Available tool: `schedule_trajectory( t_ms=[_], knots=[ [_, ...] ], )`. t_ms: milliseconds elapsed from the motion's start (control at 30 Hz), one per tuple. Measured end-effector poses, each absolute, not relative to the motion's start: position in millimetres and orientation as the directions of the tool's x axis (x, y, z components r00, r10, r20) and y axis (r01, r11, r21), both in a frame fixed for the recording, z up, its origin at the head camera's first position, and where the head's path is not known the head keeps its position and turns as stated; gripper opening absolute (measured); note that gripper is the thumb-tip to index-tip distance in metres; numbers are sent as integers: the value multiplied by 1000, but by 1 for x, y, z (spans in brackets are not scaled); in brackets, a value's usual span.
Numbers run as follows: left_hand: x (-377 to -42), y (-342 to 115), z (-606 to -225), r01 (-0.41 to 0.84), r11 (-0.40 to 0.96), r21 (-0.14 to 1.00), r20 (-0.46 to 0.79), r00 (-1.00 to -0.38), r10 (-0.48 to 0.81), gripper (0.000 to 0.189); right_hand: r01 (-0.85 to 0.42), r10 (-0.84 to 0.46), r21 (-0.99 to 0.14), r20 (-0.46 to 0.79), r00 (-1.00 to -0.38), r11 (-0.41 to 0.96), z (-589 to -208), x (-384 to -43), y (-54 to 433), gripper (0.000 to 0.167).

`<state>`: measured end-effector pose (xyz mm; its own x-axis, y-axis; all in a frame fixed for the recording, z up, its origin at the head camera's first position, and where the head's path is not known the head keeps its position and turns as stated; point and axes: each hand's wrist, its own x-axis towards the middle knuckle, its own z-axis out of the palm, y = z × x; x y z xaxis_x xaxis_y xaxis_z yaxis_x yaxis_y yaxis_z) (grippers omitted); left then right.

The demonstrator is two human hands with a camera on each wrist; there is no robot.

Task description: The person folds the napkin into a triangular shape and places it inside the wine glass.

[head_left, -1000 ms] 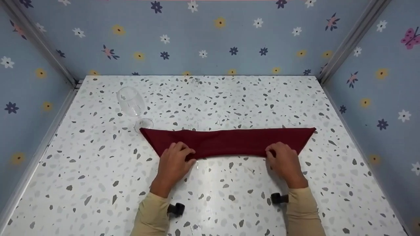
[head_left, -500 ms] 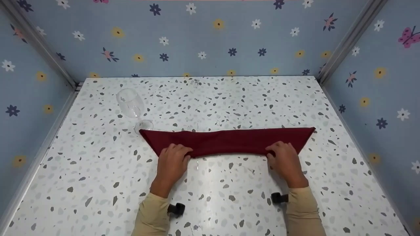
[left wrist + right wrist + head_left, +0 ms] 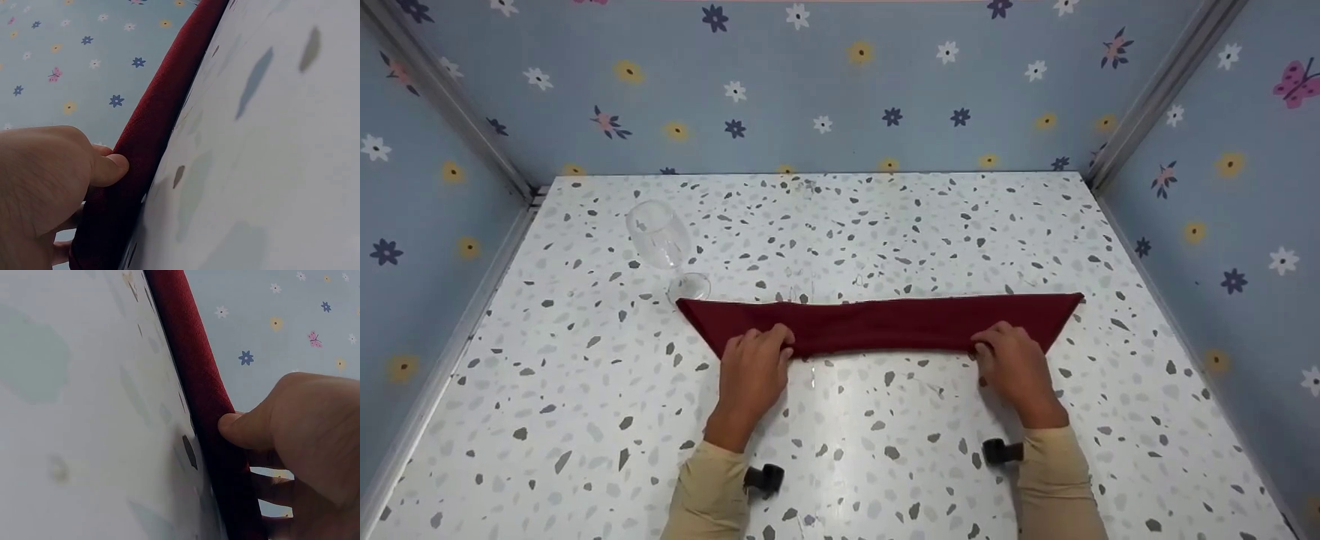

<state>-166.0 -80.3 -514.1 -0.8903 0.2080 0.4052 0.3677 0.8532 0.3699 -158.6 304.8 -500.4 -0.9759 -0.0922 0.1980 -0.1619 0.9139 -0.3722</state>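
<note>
Dark red cloth (image 3: 885, 322) forms a long, narrow band across the middle of the tabletop (image 3: 847, 465), its long axis running left to right and nearly parallel to the far edge. Its far side is longer than its near side, so both ends slant out to points directed outward and toward the far edge. The right end is nearer the tabletop's right edge than the left end is to the left edge. White with scattered grey flecks, the tabletop also carries a clear stemmed glass (image 3: 660, 240), upright, its foot just beside the cloth's far left point; whether they touch cannot be told. Blue flowered walls (image 3: 840, 67) rise behind and on both sides, with grey metal posts (image 3: 1166, 97) at the far corners. Two forearms in tan sleeves (image 3: 709, 487) reach in from the near side, backs of the hands upward. The left hand (image 3: 754, 375) pinches the cloth's thick near side toward its left end, thumb (image 3: 112, 170) against one face and fingers curled behind. The right hand (image 3: 1016, 375) pinches that side toward the right end in the same closed way, well apart from the left.
</note>
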Motion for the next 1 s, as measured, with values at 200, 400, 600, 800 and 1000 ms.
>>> schedule_trajectory(
  t_ms=[200, 400, 600, 800, 1000],
  knots=[
    [-166, -84, -514, 359, 863, 355, 411, -889, 201, 11, -132, -68, -402, 169, -983, 906, -498, -158, 305, 17],
    [-166, -86, -512, 355, 868, 348, 439, -879, 184, 10, -62, 13, -472, 154, -988, 879, -499, -159, 304, 7],
    [-166, -86, -512, 350, 866, 358, 427, -886, 182, 13, -48, 34, -453, 171, -985, 890, -500, -160, 307, 4],
    [-166, -85, -512, 337, 867, 368, 379, -906, 191, 21, -62, 4, -429, 153, -988, 901, -500, -158, 311, 17],
    [-167, -88, -515, 342, 867, 363, 371, -907, 202, 26, -96, -45, -426, 128, -991, 900, -497, -159, 309, 26]
  ],
)
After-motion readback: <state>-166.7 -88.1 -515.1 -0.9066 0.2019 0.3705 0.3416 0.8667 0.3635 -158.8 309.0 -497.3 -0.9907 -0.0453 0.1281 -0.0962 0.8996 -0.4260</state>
